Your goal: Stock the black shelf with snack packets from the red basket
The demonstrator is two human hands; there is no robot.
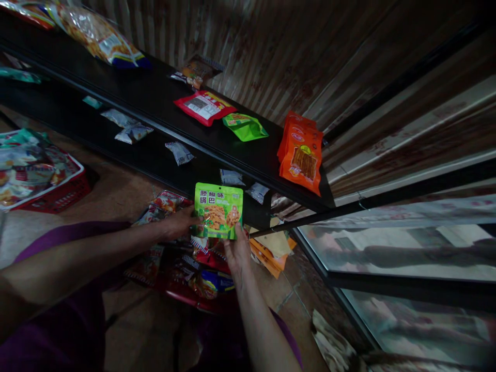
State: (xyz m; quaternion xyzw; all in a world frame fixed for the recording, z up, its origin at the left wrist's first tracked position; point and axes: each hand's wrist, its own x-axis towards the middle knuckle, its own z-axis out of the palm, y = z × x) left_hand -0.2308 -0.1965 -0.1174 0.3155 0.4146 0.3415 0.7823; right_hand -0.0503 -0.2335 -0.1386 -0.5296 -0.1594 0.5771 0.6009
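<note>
Both hands hold a green snack packet [219, 210] upright just below the black shelf [155, 98]; the left hand [180, 223] has its fingers closed on the left edge; the right hand [237, 250] grips the bottom right corner; a red basket [186, 294] of packets sits beneath; orange packets [301, 155] lie on the shelf.

2 green snack pkts [219, 210], 1 red pkt [204, 107], approx 2 orange pkts [300, 153] stacked, 1 brown pkt [197, 70], 1 big yellow bag [101, 36], 5 small silver sachets [179, 153], 2 red baskets [65, 195], 2 black shelves [147, 93], pkts in baskets too jumbled to count
</note>
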